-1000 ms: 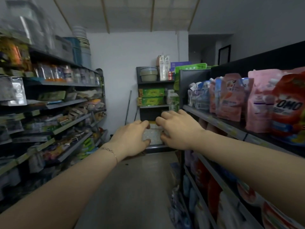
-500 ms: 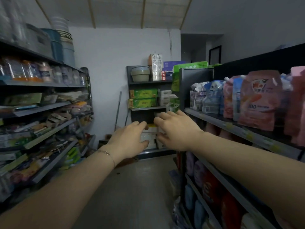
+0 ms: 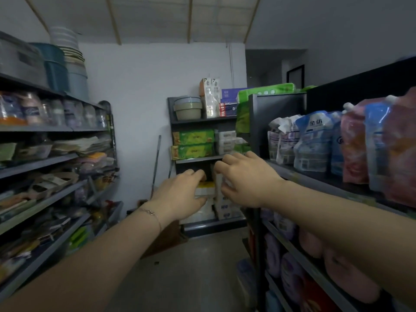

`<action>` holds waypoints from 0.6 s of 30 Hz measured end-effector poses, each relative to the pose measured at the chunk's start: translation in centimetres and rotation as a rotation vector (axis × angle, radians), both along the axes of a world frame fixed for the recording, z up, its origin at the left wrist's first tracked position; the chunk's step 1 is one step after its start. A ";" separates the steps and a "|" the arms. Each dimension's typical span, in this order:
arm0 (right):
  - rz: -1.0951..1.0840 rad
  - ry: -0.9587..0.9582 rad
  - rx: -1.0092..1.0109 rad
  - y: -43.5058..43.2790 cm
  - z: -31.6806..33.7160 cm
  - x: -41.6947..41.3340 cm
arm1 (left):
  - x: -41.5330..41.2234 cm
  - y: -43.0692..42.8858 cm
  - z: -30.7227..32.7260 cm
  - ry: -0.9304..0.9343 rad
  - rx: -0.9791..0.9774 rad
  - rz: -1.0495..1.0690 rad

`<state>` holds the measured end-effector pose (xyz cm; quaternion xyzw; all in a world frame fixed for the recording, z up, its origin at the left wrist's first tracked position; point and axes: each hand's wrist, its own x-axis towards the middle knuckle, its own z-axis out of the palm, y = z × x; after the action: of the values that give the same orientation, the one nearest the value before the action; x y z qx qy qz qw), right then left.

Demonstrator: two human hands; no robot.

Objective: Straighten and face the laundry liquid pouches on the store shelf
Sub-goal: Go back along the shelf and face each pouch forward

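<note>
A grey rack [image 3: 45,158] of mixed packets fills the left of the frame, with stacked tubs [image 3: 67,70] on top at upper left. At centre the left hand [image 3: 180,197], a thin bracelet [image 3: 150,213] on its wrist, reaches forward with its fingers loosely curled, holding nothing. Behind it a far shelf unit [image 3: 195,159] carries green boxes [image 3: 193,143]. The right hand [image 3: 247,181], just beside the left, also has loosely bent fingers and is empty. At the right of the frame the laundry liquid pouches [image 3: 313,143], white, blue and pink, stand in a row on the store shelf [image 3: 315,183], a few leaning. Neither hand touches them.
</note>
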<state>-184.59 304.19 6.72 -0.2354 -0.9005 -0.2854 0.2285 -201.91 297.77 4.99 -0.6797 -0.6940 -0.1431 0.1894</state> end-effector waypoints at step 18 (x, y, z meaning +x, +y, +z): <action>-0.219 -0.028 -0.022 26.6 -1.7 0.2 | -3.0 29.7 -3.3 -0.034 -0.014 -0.192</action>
<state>-184.37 330.76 5.03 -0.3307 -0.8756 -0.3022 0.1809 -204.92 327.50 1.69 -0.7420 -0.6296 -0.1674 0.1582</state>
